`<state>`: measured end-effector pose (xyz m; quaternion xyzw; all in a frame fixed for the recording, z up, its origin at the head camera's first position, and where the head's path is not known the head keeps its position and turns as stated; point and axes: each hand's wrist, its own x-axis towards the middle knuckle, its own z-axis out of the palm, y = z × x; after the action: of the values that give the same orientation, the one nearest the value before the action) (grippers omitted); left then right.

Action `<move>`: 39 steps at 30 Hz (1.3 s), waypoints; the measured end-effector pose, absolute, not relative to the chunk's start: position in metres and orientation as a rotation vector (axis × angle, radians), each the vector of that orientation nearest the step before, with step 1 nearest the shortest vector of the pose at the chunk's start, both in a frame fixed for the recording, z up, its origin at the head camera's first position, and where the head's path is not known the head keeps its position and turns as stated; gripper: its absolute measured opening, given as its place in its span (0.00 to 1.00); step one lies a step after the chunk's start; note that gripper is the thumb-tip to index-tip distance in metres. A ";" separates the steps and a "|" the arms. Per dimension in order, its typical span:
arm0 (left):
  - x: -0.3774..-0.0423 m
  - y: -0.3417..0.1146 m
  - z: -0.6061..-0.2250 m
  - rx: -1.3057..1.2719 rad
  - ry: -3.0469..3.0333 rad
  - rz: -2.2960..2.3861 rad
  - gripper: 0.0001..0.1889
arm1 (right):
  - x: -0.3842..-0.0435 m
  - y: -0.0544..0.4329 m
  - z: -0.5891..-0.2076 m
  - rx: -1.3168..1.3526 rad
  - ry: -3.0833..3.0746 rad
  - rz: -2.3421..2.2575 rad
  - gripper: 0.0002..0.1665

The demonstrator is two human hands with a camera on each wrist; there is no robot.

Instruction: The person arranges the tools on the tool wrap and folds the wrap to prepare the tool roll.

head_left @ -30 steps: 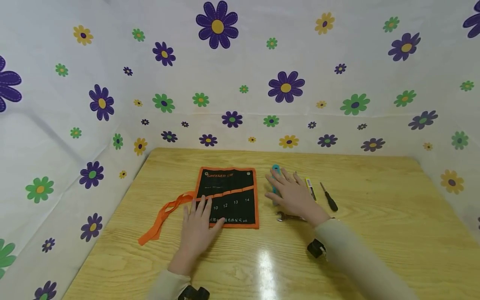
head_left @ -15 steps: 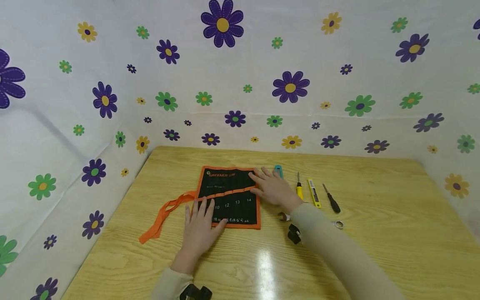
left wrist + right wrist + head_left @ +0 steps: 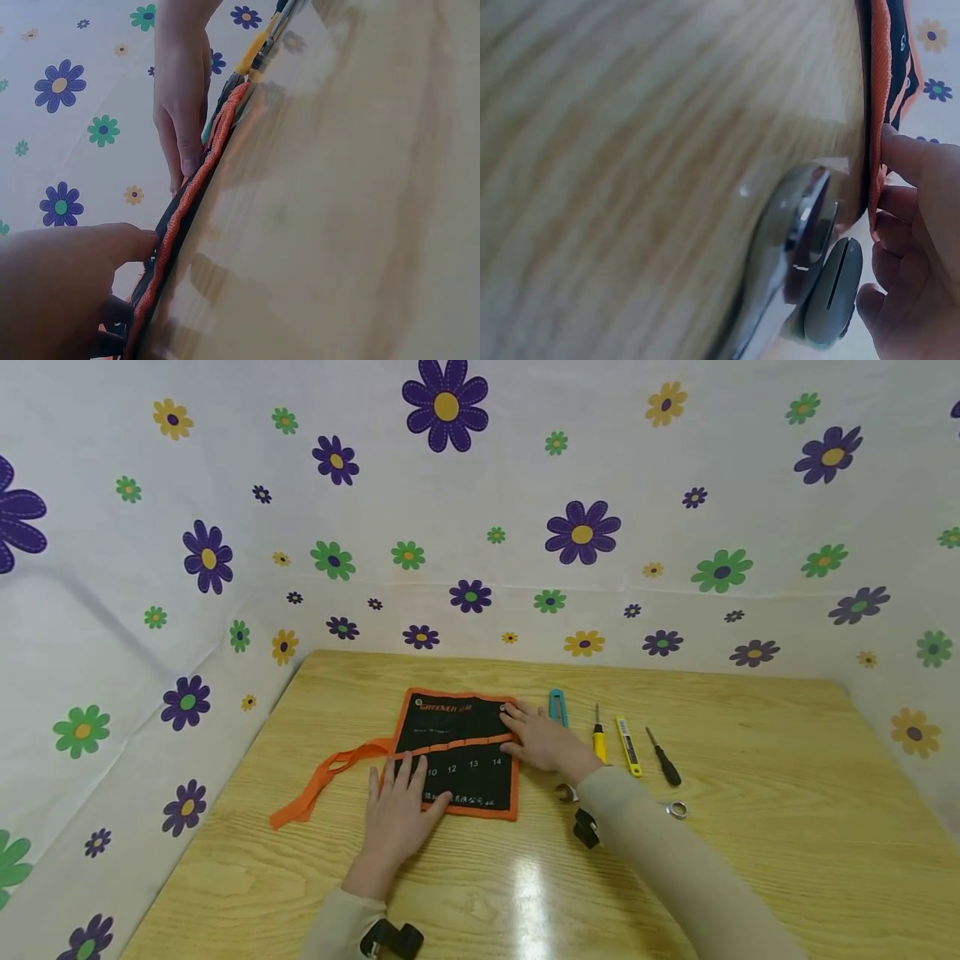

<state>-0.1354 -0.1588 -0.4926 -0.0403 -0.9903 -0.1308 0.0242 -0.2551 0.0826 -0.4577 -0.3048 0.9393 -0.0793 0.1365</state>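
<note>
One pouch [image 3: 467, 768] touches the left grip [image 3: 397, 818] and, seemingly, the right grip [image 3: 547, 740].

Wht. sheeting [image 3: 450, 493] hangs in front of me, 9 to 3 o'clock, purple, grn. & yel. flowers [image 3: 582, 533] all over, lg. purple bloom [image 3: 446, 407] near 12. Wood-grain tabletop [image 3: 780, 777] below, bright glare streak [image 3: 531, 906] twd. 6.

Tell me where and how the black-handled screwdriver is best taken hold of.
Probably by the thick handle of the screwdriver, right hand coming from above and the right: it lies flat, handle at the near end, thin shaft pointing away, with a yellow tool on its left and a wrench's ring end on its near side.
</note>
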 end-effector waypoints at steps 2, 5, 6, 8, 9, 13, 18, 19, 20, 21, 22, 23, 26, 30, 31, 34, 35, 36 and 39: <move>-0.137 -0.159 -0.491 -0.119 -3.073 -0.404 0.41 | -0.254 0.083 -0.458 -0.881 2.713 -0.230 0.40; -0.139 -0.160 -0.489 -0.110 -3.077 -0.387 0.40 | -0.253 0.084 -0.458 -0.872 2.709 -0.208 0.40; -0.140 -0.160 -0.488 -0.105 -3.078 -0.383 0.39 | -0.252 0.084 -0.458 -0.869 2.710 -0.201 0.40; -0.142 -0.161 -0.488 -0.098 -3.082 -0.367 0.38 | -0.252 0.084 -0.458 -0.861 2.711 -0.175 0.40; -0.143 -0.162 -0.488 -0.093 -3.085 -0.362 0.38 | -0.251 0.085 -0.458 -0.858 2.711 -0.161 0.40; -0.147 -0.166 -0.488 -0.084 -3.102 -0.346 0.37 | -0.247 0.088 -0.460 -0.872 2.722 -0.111 0.41; -0.151 -0.168 -0.485 -0.082 -3.136 -0.353 0.36 | -0.238 0.091 -0.459 -0.903 2.747 -0.044 0.41; -0.152 -0.169 -0.484 -0.084 -3.142 -0.350 0.36 | -0.236 0.092 -0.459 -0.911 2.756 -0.042 0.41; -0.153 -0.169 -0.483 -0.085 -3.146 -0.347 0.36 | -0.234 0.092 -0.459 -0.911 2.762 -0.031 0.41; -0.153 -0.170 -0.482 -0.087 -3.151 -0.342 0.36 | -0.231 0.092 -0.459 -0.911 2.766 -0.031 0.41; -0.154 -0.170 -0.482 -0.088 -3.155 -0.337 0.35 | -0.229 0.092 -0.458 -0.911 2.770 -0.031 0.42; -0.155 -0.170 -0.481 -0.091 -3.156 -0.339 0.35 | -0.227 0.092 -0.458 -0.912 2.774 -0.032 0.42; -0.157 -0.172 -0.479 -0.101 -3.160 -0.337 0.35 | -0.221 0.093 -0.459 -0.910 2.783 -0.025 0.43; -0.160 -0.173 -0.478 -0.115 -3.176 -0.331 0.34 | -0.215 0.094 -0.459 -0.920 2.795 -0.004 0.43; -0.161 -0.173 -0.477 -0.119 -3.180 -0.326 0.34 | -0.214 0.094 -0.460 -0.927 2.797 -0.004 0.43; -0.163 -0.174 -0.477 -0.127 -3.193 -0.321 0.33 | -0.211 0.096 -0.460 -0.957 2.798 -0.023 0.42; -0.164 -0.174 -0.476 -0.129 -3.196 -0.317 0.33 | -0.210 0.097 -0.460 -0.972 2.797 -0.032 0.42; -0.164 -0.174 -0.476 -0.127 -3.203 -0.309 0.33 | -0.209 0.098 -0.460 -0.992 2.796 -0.041 0.41; -0.167 -0.175 -0.477 -0.126 -3.223 -0.296 0.33 | -0.206 0.102 -0.459 -1.048 2.792 -0.045 0.41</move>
<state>-0.1668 -0.1746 -0.4773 -0.0388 -0.9939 -0.0912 -0.0485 -0.2065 0.1020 -0.4586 -0.3503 0.9331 -0.0149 0.0795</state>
